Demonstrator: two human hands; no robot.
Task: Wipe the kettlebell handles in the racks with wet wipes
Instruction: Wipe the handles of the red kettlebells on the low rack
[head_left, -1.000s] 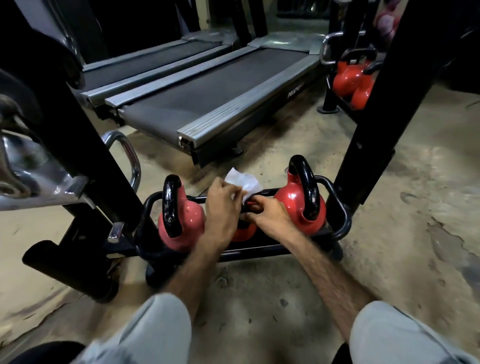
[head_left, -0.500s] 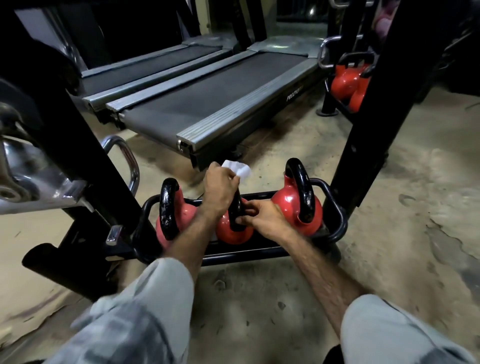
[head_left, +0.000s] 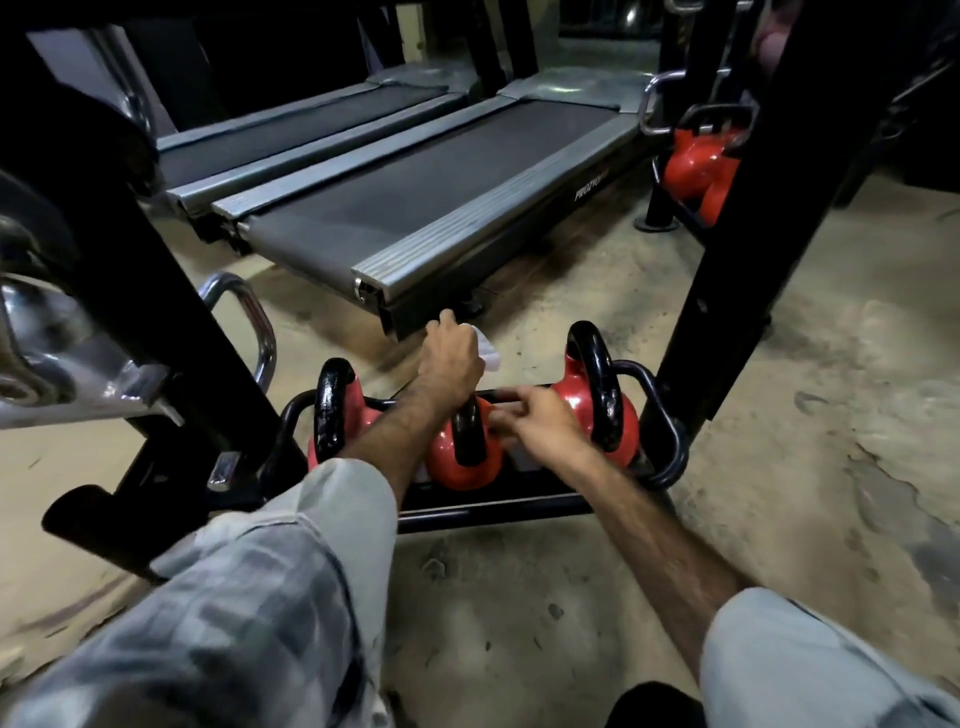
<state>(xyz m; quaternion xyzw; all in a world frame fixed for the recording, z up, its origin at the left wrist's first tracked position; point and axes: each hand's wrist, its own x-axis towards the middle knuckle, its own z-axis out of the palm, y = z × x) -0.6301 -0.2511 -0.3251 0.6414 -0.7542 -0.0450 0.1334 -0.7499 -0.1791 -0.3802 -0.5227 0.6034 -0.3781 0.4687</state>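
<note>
At the far left you have a chrome bracket (head_left: 62, 364) on a black upright, with a chrome loop handle (head_left: 249, 322) just right of it. Low in front of you sits the black floor rack (head_left: 498, 512) holding three red kettlebells with black handles. The left kettlebell (head_left: 335, 410) stands at the rack's left end, its handle edge-on to you. Your left hand (head_left: 452, 358) is at the top of the middle kettlebell (head_left: 465, 452), and its grip is clenched around the white wet wipe (head_left: 488, 353), which sticks out to the right of your knuckles; whether the wipe wraps the handle underneath cannot be told, since your hand covers it. Your right hand (head_left: 540, 421) reaches in just right of that handle, fingertips against the middle kettlebell's upper right side; you cannot tell whether its grip is grasping or only touching. The right kettlebell (head_left: 597, 405) stands just beyond your right hand at the rack's right end. Past the rack, two treadmills (head_left: 415, 208) lie on the concrete floor (head_left: 805, 389). At far right another rack holds more red kettlebells (head_left: 698, 161), partly behind a black post (head_left: 753, 234).
</note>
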